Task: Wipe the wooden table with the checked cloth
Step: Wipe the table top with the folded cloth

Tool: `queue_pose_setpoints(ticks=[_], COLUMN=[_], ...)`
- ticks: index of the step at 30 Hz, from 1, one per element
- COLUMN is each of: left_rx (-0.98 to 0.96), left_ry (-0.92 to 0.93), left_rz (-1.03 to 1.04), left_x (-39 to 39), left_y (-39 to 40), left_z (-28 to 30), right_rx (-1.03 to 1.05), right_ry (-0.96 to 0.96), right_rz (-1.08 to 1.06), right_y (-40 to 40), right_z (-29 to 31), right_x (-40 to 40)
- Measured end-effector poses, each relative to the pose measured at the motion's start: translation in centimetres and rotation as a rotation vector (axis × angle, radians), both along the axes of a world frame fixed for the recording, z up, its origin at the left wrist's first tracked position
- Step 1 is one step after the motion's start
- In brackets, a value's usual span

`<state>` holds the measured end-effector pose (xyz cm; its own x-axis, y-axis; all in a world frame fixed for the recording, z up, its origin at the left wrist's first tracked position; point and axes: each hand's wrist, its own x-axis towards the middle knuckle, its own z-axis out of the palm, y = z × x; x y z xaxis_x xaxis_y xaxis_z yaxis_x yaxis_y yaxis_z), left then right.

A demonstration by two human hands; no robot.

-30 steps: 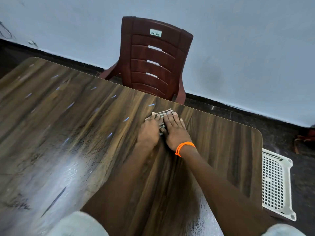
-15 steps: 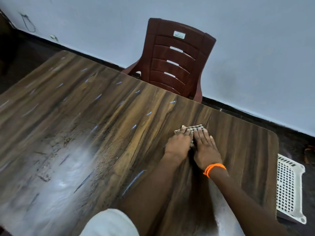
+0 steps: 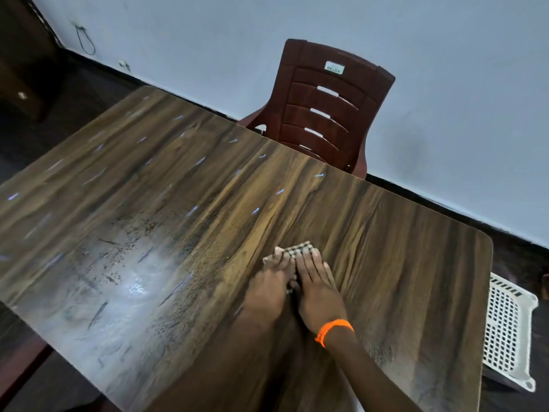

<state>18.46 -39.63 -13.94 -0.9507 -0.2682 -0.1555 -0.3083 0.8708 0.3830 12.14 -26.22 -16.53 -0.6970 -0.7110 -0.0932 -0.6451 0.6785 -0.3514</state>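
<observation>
Checked cloth (image 3: 297,250), folded small, lies flat on the wooden table (image 3: 148,203), right of the tabletop's centre, mostly covered by both hands; only its far edge shows past the fingertips. Left hand (image 3: 271,288) lies flat on the cloth, fingers extended, pressing down, not gripping. Right hand (image 3: 316,288) presses beside it at 3 o'clock, fingers straight, the two hands touching side by side. Orange wristband (image 3: 334,330) on the right wrist.

Versus the earlier frames: hands and cloth have come back toward the near edge, away from the table's far edge where they sat a second ago. Same flat two-hand press, same pairing. View has also swung, so more of the table's left end shows.

Tabletop shows pale streaks and dark scuffs at 9 o'clock from the hands, with a bright glare patch. Dark red plastic chair (image 3: 329,114) at 12 o'clock beyond the far edge, against a pale wall (image 3: 445,69). White perforated basket (image 3: 508,331) at 3 o'clock, off the table's right end, lower down.
</observation>
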Motion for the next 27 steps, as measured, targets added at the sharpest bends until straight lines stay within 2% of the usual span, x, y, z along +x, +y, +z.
queue_pose_setpoints(ticks=[4, 7, 10, 14, 20, 27], left_rx=[0.043, 0.033, -0.007, 0.019, -0.012, 0.026], left_ry=[0.015, 0.044, 0.041, 0.032, 0.017, 0.050], left_rz=[-0.074, -0.093, -0.083, 0.058, 0.088, 0.130], left_x=[0.4, -1.7, -4.0, -4.5, 0.5, 9.5], left_y=[4.9, 6.3, 5.4, 1.6, -3.0, 1.0], left_z=[0.2, 0.5, 1.1, 1.7, 1.6, 0.9], right_rx=[0.027, 0.091, 0.126, 0.150, 0.114, 0.050], right_ry=[0.006, 0.020, 0.015, 0.002, -0.024, -0.049], right_rz=[-0.077, -0.117, -0.161, -0.168, -0.010, 0.063], right_y=[5.6, 7.0, 5.2, 0.1, -5.4, -0.6], right_z=[0.6, 0.9, 1.0, 1.3, 1.2, 0.8], right_x=[1.5, -0.2, -2.4, -3.0, 0.9, 8.5])
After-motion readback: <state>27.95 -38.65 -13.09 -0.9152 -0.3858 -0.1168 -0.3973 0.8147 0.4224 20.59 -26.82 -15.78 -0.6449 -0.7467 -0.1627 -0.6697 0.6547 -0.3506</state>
